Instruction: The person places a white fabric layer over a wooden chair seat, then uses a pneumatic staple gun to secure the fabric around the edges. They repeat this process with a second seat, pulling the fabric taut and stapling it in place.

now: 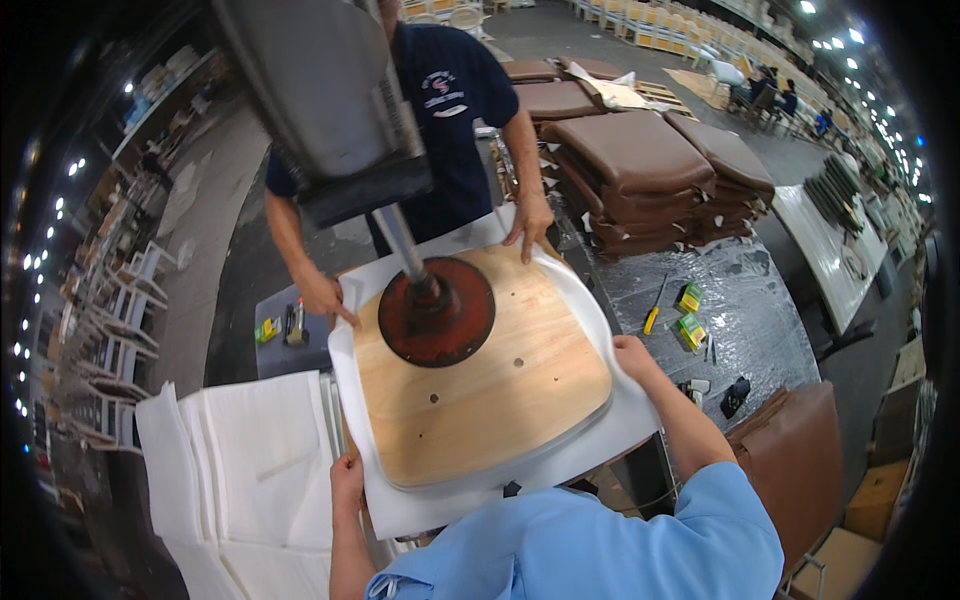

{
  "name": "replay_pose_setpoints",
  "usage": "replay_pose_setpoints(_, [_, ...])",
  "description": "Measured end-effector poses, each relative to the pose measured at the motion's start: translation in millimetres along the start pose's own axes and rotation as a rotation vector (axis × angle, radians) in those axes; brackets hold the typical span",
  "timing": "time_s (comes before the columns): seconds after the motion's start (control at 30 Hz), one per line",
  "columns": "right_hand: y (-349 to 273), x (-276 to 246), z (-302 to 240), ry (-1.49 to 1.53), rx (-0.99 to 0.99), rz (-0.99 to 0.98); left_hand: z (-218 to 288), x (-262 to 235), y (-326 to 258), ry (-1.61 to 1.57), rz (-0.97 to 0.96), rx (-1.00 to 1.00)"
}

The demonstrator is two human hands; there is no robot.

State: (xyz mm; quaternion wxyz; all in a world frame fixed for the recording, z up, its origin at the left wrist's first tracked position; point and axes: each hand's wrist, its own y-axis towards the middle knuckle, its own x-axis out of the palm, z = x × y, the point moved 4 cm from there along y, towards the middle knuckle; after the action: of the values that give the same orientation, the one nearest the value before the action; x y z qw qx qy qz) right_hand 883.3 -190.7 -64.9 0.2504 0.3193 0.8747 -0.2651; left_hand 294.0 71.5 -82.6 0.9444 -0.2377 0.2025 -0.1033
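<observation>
A pale wooden seat board (490, 410) with several small holes lies on a white padding sheet (410, 508), whose edges curl up around it. A round, dark red press plate (460, 335) on a metal rod rests over the board's far part. My left hand (346, 482) is closed on the sheet's near left edge. On the right side, my right hand (635, 360) grips the sheet's edge, fingers partly hidden. Across from me, a co-worker's two hands (534, 222) touch the far edges of the sheet and board.
A large press cylinder (310, 90) hangs over the far left. White padding sheets (260, 450) are piled at left. Brown upholstered seats (630, 150) stand stacked at far right. A wrapped table (690, 290) holds a yellow-handled screwdriver (654, 312) and small green-yellow boxes (691, 331).
</observation>
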Motion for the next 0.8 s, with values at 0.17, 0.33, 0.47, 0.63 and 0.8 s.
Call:
replay_pose_setpoints(0.17, [-31,53,-65,-0.511,-0.273,0.229,-1,-15,-30,0.522,0.295,0.261])
replay_pose_setpoints(0.33, [-34,47,-62,-0.556,-0.316,0.283,-1,-8,-24,0.602,0.287,0.268])
replay_pose_setpoints(0.47, [-18,57,-45,-0.311,-0.169,0.216,-10,-34,-14,0.415,0.270,0.189])
replay_pose_setpoints(0.63, [11,43,8,-0.059,-0.092,0.013,-3,-24,3,0.390,0.168,0.110])
replay_pose_setpoints(0.8, [9,54,11,0.114,-0.092,-0.052,-16,-30,-5,0.202,0.172,0.180])
